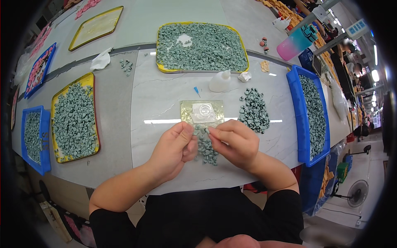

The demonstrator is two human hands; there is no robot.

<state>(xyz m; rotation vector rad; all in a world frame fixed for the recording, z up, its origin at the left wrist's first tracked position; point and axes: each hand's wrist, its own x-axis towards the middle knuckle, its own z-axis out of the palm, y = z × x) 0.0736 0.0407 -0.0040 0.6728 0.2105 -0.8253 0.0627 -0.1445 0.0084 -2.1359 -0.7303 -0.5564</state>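
My left hand (175, 146) is closed, thumb against the curled forefinger, with a small grey-green piece at the tip. Close beside it, my right hand (236, 142) pinches another small grey-green piece (206, 130) between thumb and fingertips. The two hands almost meet over a pile of grey-green pieces (208, 155) on the table. Just beyond the fingers lies a yellowish square plate (187, 108) bearing a clear piece with a round dish (204, 109). To the right sits a heap of green pieces with dark shiny parts (253, 111). The pieces' exact shape is too small to tell.
A white squeeze bottle (220, 81) and a blue dispensing tip (197, 91) are beyond the plate. Yellow trays of green pieces (202, 47) stand at the back and left (74, 120). Blue bins (304, 155) flank both sides. A pink-teal drinking bottle (295, 43) stands back right.
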